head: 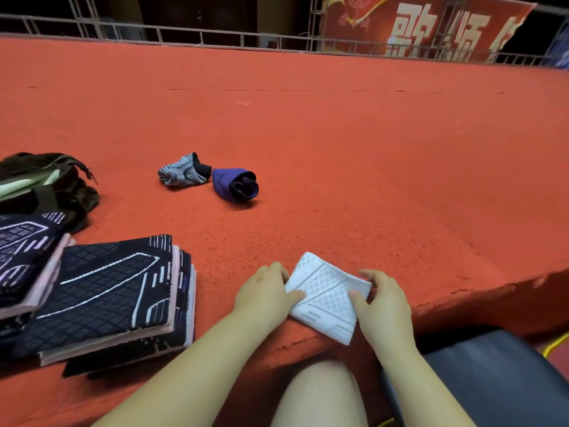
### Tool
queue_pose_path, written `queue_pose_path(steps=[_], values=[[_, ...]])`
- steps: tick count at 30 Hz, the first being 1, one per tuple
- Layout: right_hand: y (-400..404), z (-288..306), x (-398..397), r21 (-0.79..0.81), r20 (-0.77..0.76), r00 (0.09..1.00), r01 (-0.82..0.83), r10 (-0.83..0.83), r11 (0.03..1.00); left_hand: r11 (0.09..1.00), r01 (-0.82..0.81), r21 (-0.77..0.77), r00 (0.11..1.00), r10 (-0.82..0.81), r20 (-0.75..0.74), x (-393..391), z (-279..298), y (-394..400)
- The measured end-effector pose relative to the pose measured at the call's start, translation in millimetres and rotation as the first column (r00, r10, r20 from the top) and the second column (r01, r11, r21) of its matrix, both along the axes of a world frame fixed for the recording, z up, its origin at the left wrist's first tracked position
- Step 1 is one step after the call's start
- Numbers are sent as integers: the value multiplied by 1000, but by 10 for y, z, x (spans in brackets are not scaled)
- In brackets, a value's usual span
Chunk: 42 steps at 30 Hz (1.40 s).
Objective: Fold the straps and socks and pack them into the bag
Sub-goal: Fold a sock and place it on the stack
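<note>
You had one white folded piece (327, 295) under your hands, patterned with a raised diamond grid, lying on the red carpet (338, 143) right at its near edge — sock or strap, you could not tell from this angle. Your left hand (267, 292) rested on its left corner, thumb laid across the cloth and fingers curled over the edge. Your right hand (381, 298) took the right corner, thumb on top and fingers hooked round the far side, so both hands pinched the same piece.

Further out, two rolled sock bundles sat side by side and almost touching in the middle of the carpet: one grey-and-white striped bundle (181, 174) on the left, one purple bundle (235, 184) on the right, well apart from your hands.

Off to your left lay two stacks of folded dark straps with pale line patterns — the nearer stack (107, 297) spread in several layers, the second stack (27, 257) partly cut by the frame edge. Behind them sat one dark bag (46, 180), its top open and a pale green lining showing.

At the far edge ran a metal railing (184, 35), with one red banner (431, 26) bearing large pale characters. Your bare knee (320, 392) showed below, and one dark chair seat (486, 377) stood at your right.
</note>
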State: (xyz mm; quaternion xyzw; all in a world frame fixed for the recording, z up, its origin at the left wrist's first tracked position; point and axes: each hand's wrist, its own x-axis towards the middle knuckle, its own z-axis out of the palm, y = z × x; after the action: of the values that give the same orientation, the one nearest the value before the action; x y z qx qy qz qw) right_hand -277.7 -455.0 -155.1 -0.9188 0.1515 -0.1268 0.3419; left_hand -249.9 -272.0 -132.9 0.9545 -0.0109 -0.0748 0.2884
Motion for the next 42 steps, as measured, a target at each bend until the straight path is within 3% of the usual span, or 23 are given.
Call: queue_pose_path(steps=[3, 5, 8, 11, 14, 18, 21, 23, 27, 30, 35, 39, 42], values=[[-7, -3, 15, 6, -21, 1000, -1, 1, 1000, 995, -42, -90, 990, 29, -139, 65, 101, -39], [-23, 12, 23, 65, -53, 998, -16, 20, 998, 959, -89, -268, 963, 14, -270, 76, 161, -62], [-40, 101, -47, 294, -54, 997, -45, 64, 955, 835, -163, -525, 900, -93, -427, -37, 288, -78], [43, 231, -188, 631, 17, 993, -99, 113, 769, 588, -287, -757, 842, -223, -492, -180, 338, -35], [220, 373, -308, 801, 35, 984, -133, 177, 584, 334, -344, -878, 860, -263, -437, -351, 468, 17], [452, 638, -372, 905, 0, 939, -146, 344, 399, -34, -314, -949, 946, -99, -310, -495, 692, 139], [756, 837, -359, 952, 15, 870, -162, 492, 259, -153, -240, -959, 966, 61, -252, -588, 888, 315], [1010, 979, -316, 951, 68, 858, -210, 509, 228, -159, -191, -969, 964, 154, -216, -659, 1010, 484], [1512, 1353, -233, 900, 142, 833, -333, 535, 280, -114, -109, -988, 949, 285, -137, -729, 1233, 1064], [1892, 1542, -166, 810, 146, 792, -440, 593, 388, 77, -95, -992, 944, 324, -65, -744, 1349, 1685], [2621, 1700, -51, 661, 119, 761, -539, 637, 521, 408, -214, -888, 917, 398, -38, -786, 1442, 2723], [3198, 1606, 163, 450, 63, 749, -611, 659, 651, 657, -399, -640, 794, 596, 116, -800, 1468, 3165], [3484, 1527, 277, 296, 34, 754, -634, 656, 714, 728, -509, -459, 740, 642, 199, -764, 1423, 3342]])
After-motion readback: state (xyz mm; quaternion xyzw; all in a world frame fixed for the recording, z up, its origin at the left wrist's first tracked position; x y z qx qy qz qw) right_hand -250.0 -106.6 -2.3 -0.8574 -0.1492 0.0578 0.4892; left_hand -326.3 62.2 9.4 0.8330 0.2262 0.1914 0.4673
